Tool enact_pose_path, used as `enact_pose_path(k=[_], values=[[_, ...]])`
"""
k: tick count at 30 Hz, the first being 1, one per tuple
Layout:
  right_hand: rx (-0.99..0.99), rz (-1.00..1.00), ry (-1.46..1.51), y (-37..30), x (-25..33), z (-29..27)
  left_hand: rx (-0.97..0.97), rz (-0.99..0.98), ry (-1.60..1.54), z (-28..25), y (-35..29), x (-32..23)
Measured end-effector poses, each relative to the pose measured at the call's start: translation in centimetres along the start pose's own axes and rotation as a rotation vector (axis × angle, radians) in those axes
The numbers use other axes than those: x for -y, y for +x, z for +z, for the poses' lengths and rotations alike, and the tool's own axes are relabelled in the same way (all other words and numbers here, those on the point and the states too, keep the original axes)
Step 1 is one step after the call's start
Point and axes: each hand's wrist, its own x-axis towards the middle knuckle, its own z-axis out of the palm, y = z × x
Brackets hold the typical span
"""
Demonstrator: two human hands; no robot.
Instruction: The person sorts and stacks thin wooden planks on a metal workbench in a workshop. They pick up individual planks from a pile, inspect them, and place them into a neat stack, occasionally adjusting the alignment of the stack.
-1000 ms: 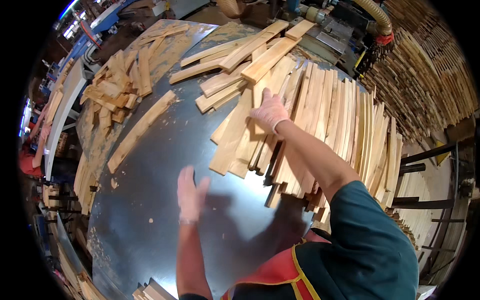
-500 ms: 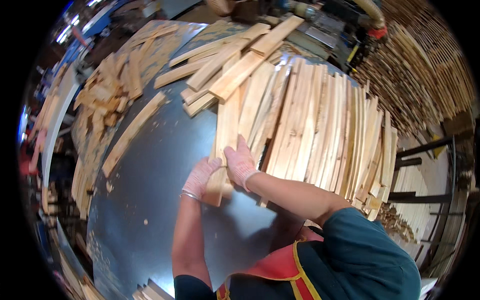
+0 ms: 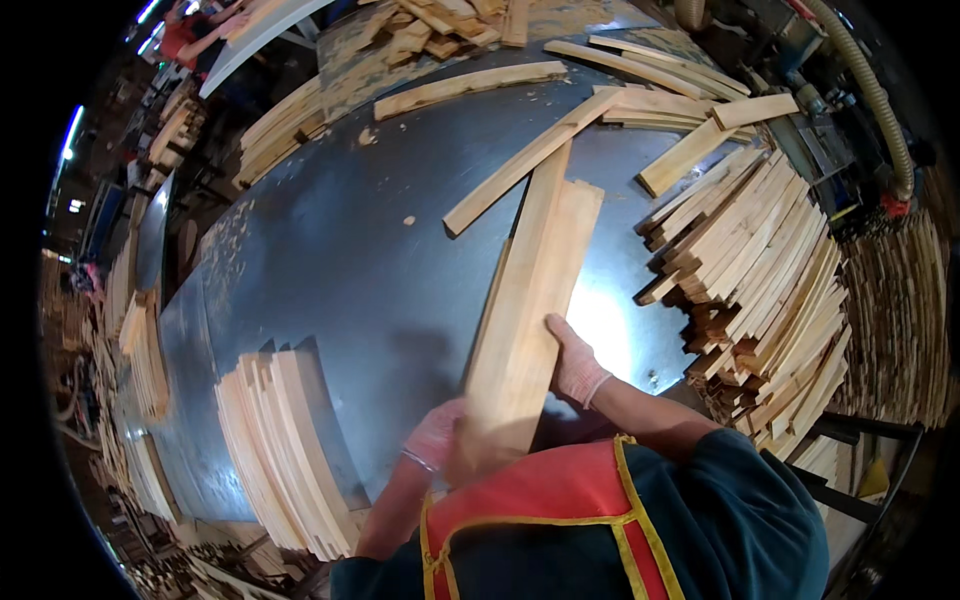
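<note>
My right hand (image 3: 578,362) grips the right edge of a few boards (image 3: 530,310) at the centre of the frame, thumb on top; my left hand (image 3: 436,437) clasps their lower left edge, fingers partly hidden. By their far end a plank (image 3: 530,165) slants across the surface (image 3: 330,250). A neat stack (image 3: 285,450) sits lower left, a bigger pile (image 3: 770,260) at right.

two hands: one left hand (image 3: 435,436), one right hand (image 3: 578,368). at least two boards (image 3: 548,290) between them. one apron (image 3: 540,480). two hoses (image 3: 882,105). at least one co-worker (image 3: 188,36). one left stack (image 3: 285,450), one right pile (image 3: 765,270), their pieces too overlapped to count.
</note>
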Motion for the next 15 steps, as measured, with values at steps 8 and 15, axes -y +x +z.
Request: enact_pose_path(k=[8, 15], values=[[-0.093, -0.389, -0.757, 5.2, -8.7, 2.0, -0.326, 0.349, 0.862, 5.4, -2.6, -8.6], [-0.135, -0.285, -0.883, 3.1, -8.2, 4.5, -0.162, 0.345, 0.553, -1.8, -4.7, -6.2]])
